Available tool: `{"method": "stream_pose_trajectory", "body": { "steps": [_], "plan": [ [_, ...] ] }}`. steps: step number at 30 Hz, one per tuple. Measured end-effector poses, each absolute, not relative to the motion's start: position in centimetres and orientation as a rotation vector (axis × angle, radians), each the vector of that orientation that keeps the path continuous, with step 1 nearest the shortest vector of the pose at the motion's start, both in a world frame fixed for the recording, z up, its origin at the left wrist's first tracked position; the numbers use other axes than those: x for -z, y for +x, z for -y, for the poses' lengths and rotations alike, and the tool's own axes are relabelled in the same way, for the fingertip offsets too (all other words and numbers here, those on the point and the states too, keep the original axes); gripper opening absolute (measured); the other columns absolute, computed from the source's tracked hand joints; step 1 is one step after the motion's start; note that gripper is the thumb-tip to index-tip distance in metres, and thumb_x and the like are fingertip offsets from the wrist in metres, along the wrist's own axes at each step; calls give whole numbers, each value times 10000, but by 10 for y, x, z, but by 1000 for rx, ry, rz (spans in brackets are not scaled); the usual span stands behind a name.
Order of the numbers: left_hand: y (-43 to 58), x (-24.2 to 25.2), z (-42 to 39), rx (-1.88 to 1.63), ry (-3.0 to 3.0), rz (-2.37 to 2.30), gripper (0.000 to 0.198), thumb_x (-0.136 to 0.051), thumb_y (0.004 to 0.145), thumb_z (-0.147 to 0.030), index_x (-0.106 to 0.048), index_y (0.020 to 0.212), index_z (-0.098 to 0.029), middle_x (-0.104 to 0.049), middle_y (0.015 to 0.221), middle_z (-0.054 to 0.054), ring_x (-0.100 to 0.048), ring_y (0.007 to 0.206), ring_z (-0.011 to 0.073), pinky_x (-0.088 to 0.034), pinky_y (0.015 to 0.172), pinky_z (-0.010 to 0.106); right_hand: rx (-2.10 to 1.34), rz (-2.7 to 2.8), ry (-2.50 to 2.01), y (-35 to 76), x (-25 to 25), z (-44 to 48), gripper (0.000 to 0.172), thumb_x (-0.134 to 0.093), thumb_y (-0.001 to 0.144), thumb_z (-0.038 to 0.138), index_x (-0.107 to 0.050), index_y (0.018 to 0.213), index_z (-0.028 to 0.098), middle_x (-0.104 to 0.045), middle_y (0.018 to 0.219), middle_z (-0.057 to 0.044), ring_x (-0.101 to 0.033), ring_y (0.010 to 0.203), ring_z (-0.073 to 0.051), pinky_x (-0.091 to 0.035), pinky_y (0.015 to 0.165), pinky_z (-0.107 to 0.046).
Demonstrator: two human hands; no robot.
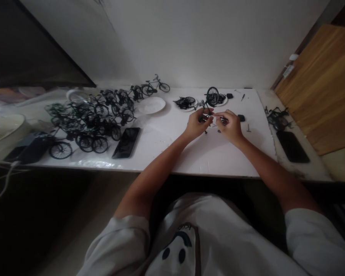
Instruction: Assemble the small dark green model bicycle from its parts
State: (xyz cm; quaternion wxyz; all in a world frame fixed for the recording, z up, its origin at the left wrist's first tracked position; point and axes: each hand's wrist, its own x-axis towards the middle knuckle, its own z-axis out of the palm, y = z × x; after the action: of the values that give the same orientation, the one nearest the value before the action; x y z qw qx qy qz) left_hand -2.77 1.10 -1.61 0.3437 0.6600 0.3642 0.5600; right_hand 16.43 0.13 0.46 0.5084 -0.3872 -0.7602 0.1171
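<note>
A small model bicycle point(207, 109), dark all over with thin tubing, is held above the tabletop point(195, 163) between the left hand point(197, 124) and the right hand point(230, 124). Its frame is tilted, with one round, spoked wheel point(212, 96) raised above the fingers at the far side. The fingers cover much of the middle, and a slim dark end shows below the left hand. Whether a second wheel is fitted cannot be told.
</note>
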Motion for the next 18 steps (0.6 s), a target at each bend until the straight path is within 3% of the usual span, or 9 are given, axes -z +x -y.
{"method": "stream_pose_trajectory", "body": {
  "steps": [5, 11, 18],
  "plan": [
    [-28, 18, -13, -1459, 1718, -947, 387, -820, 936, -341, -739, 1269, -163, -813, 1151, 121, -746, 760, 122, -590, 671, 245, -291, 1860, -939, 166, -5, -4, 211, -652, 959, 230, -846, 1038, 210, -782, 974, -93, -694, 814, -219, -536, 654, -346],
    [-27, 19, -13, -1474, 1759, -957, 374, -812, 952, -359, -746, 1262, -163, -813, 1129, 109, -735, 748, 109, -574, 656, 225, -230, 1893, -946, 166, -1, -8, 194, -673, 943, 227, -851, 1018, 202, -742, 876, -63, -598, 681, -185, -515, 662, -352],
    [-27, 20, -14, -1474, 1738, -960, 364, -776, 965, -320, -735, 1283, -146, -815, 1166, 126, -762, 778, 119, -586, 660, 221, -297, 1879, -965, 167, -7, -3, 210, -647, 974, 248, -843, 1038, 205, -751, 951, -84, -656, 778, -209, -539, 681, -348]
  ]
}}
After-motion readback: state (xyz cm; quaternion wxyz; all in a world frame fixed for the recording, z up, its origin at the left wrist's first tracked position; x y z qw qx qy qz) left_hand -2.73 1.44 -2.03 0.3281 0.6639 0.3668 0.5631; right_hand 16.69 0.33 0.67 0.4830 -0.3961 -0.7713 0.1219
